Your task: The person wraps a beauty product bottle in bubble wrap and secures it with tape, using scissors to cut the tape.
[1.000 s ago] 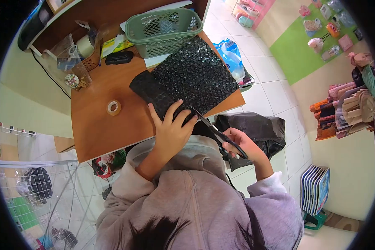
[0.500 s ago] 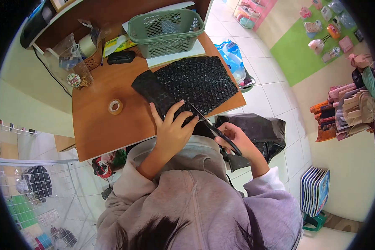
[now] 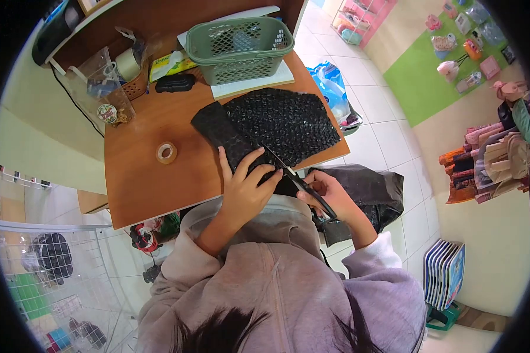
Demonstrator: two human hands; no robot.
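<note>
A sheet of black bubble wrap (image 3: pixel 288 120) lies across the right of the wooden desk. Its near-left part, a smoother black folded piece (image 3: pixel 219 126), slants toward the desk's front edge. My left hand (image 3: pixel 248 189) rests on this folded piece with its fingers spread, pressing it down. In my right hand (image 3: pixel 331 193) are black-handled scissors (image 3: pixel 297 179), gripped by the handles. Their blades point up and left into the bubble wrap, close to my left fingertips. The blade tips are hard to make out against the black wrap.
On the desk (image 3: pixel 135 182) sit a tape roll (image 3: pixel 166 153), a green plastic basket (image 3: pixel 239 57) on paper, a dark case (image 3: pixel 175 83) and a small brown basket (image 3: pixel 136 85). A black plastic bag (image 3: pixel 371 188) is right of my knees. Stacked boards (image 3: pixel 443 273) stand on the floor.
The whole view has shifted slightly. A pale stretch of scissor blade now shows by the pivot. My left hand stays spread on the folded black piece.
</note>
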